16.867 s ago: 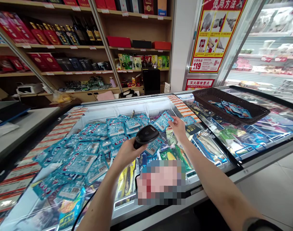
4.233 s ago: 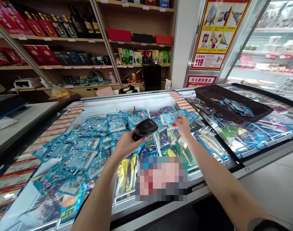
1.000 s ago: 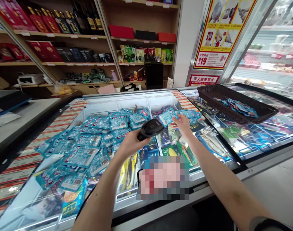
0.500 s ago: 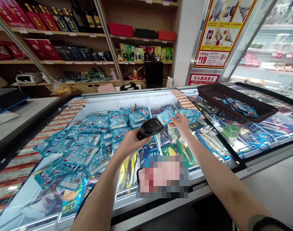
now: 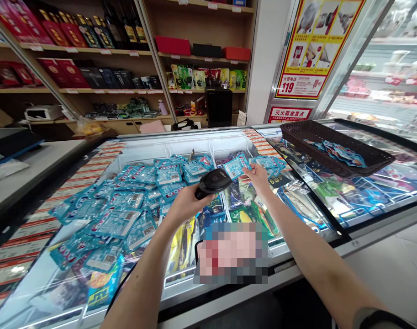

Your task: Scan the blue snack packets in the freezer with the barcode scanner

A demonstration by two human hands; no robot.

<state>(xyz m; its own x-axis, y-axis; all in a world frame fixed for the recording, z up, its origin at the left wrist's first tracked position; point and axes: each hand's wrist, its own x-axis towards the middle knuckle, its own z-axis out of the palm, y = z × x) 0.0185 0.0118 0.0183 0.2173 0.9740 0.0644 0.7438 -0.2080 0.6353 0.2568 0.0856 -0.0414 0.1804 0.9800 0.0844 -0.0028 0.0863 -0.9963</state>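
Note:
My left hand (image 5: 189,201) is wrapped round the handle of a black barcode scanner (image 5: 213,182), whose head points right. Just beyond the scanner, a blue snack packet (image 5: 236,167) is pinched at its right edge by my right hand (image 5: 258,178), with a printed barcode side facing up. Several more blue packets (image 5: 268,163) lie on the glass behind and right of that hand. To the left, a large loose heap of the same packets (image 5: 119,214) is spread over the freezer's glass top.
Below the glass, the chest freezer (image 5: 237,292) holds bagged goods in wire baskets. A dark woven tray (image 5: 369,170) with a few blue packets stands at the right. A pixelated patch (image 5: 232,251) covers something near the front edge. Shelves (image 5: 105,49) of bottles and boxes line the back.
Almost nothing differs. The view has shifted very slightly, while both hands keep the scanner and the packet in about the same position.

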